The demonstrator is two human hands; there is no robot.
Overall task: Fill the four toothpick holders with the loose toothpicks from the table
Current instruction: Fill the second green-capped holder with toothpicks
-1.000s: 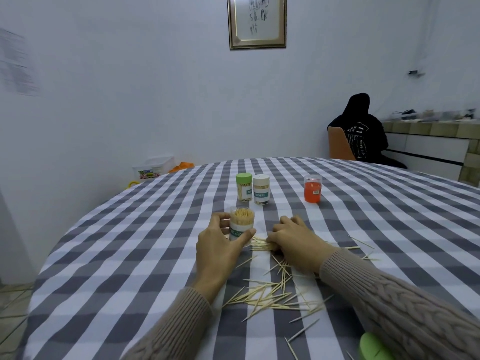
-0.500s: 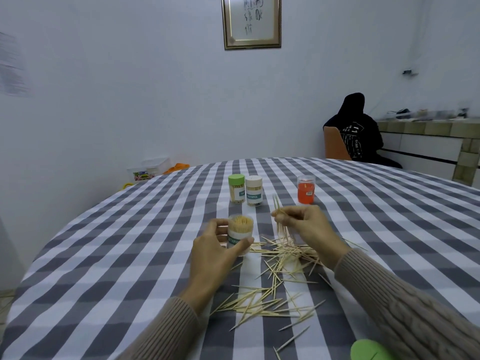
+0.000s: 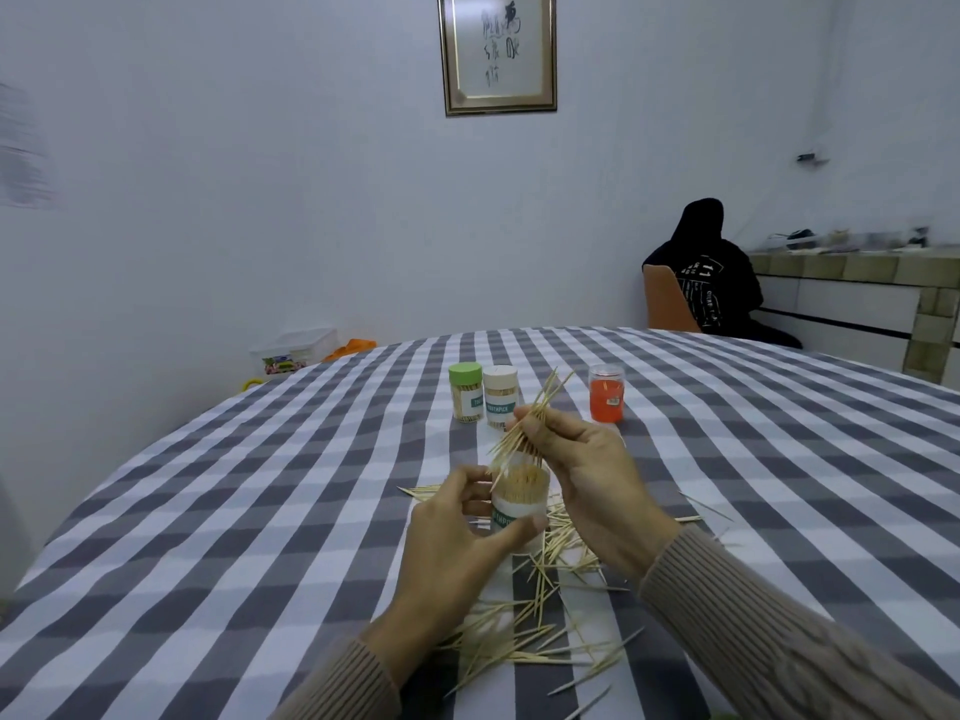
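My left hand [image 3: 457, 543] grips an open clear toothpick holder [image 3: 519, 498], nearly full, upright on the checked tablecloth [image 3: 260, 511]. My right hand [image 3: 587, 475] pinches a bundle of toothpicks [image 3: 530, 423], tilted, its lower tips just above the holder's mouth. Loose toothpicks [image 3: 540, 626] lie scattered in front of and beside the holder. Farther back stand a green-lidded holder [image 3: 466, 392], a white-lidded holder [image 3: 501, 396] and an orange holder [image 3: 606, 393], all capped.
The round table's edge curves away at the left. A plastic box [image 3: 293, 350] and orange item sit beyond the far left edge. A person in black [image 3: 711, 283] sits on a chair at the back right beside a tiled counter.
My right hand has lifted a bundle of toothpicks from the pile on the table and carried it up and left over the open holder. My left hand stays on the holder.
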